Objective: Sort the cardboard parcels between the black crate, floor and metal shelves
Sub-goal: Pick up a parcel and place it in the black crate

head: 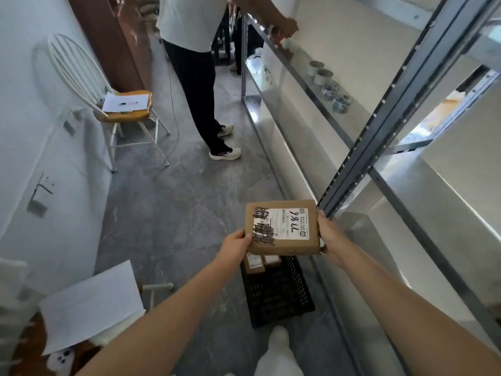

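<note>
— What does the room look like?
— A grey marbled stone floor (168, 207) runs between a plain white wall (29, 109) on the left and pale surfaces on the right.
— Any furniture?
— A white spindle-back chair with a tan seat cushion (122, 109) stands against the wall, near a dark brown wooden door (113, 42).
— And the light?
— Bright and even.
</note>
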Motion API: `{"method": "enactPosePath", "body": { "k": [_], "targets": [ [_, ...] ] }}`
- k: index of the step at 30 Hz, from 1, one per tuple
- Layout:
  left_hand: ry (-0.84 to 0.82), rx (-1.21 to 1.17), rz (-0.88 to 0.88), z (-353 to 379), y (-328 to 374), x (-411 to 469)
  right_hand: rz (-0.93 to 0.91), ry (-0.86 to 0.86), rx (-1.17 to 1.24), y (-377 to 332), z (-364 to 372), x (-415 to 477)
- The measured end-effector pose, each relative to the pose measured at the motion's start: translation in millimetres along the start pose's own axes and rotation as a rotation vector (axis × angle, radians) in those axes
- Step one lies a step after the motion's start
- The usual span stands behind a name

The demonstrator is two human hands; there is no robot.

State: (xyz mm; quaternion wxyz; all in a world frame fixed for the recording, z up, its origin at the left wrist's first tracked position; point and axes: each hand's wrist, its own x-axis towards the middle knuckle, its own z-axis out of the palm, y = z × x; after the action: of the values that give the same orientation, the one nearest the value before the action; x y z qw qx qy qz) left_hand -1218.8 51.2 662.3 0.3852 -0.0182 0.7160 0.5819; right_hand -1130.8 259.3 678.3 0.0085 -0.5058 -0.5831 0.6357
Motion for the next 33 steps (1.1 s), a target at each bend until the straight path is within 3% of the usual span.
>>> {"method": "enactPosePath", "body": {
  "k": [7,15,20,27,33],
  "targets": [
    [0.069,0.075,-0.088,31,-24,59,0.063,-0.186,-0.106,11,7,82],
    [0.126,0.173,-0.268,85,-94,141,0.326,-0.315,-0.054,91,-10,203],
    [0.156,0.14,-0.327,105,-175,198,0.401,-0.35,-0.083,150,-9,269],
    [0.253,0.404,-0.459,127,-289,266,0.477,-0.423,-0.296,265,22,354],
    [0.177,0.465,-0.567,142,-385,332,0.458,-0.406,-0.343,356,52,411]
  ]
}}
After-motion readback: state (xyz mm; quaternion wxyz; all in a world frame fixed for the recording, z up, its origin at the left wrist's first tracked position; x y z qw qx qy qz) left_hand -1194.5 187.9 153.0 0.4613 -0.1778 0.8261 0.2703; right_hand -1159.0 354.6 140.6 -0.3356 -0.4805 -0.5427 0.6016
